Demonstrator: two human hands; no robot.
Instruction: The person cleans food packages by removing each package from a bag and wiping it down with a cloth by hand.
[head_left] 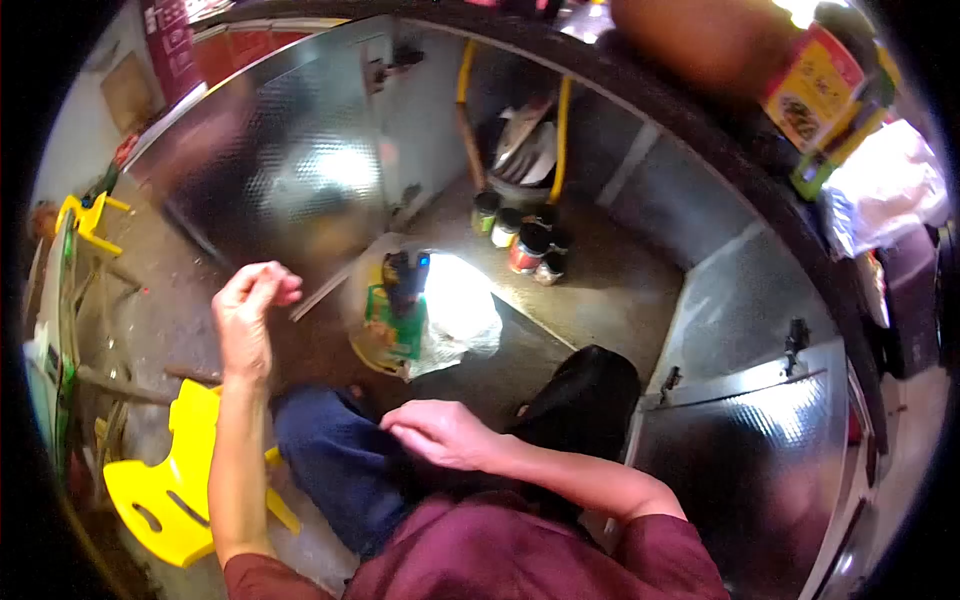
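Note:
My left hand (250, 305) is raised at the left, in front of the open metal cabinet door (300, 160), its fingers curled together; whether anything small is between them cannot be made out. Over my dark blue trouser leg (340, 460) lies my right hand (435, 432), fingers together and bent a little, with no object visible in it. Beyond my knees a container on the floor holds a green packet (395, 325), a dark object (402, 280) and a white plastic bag (460, 315). Neither hand touches these.
Several jars (530, 247) stand inside the cabinet, before a bucket (522, 180) and yellow hoses (562, 140). A second metal door (740, 450) hangs open at the right. The yellow chair (170, 490) is at the lower left, and a dark counter edge (690, 125) curves above.

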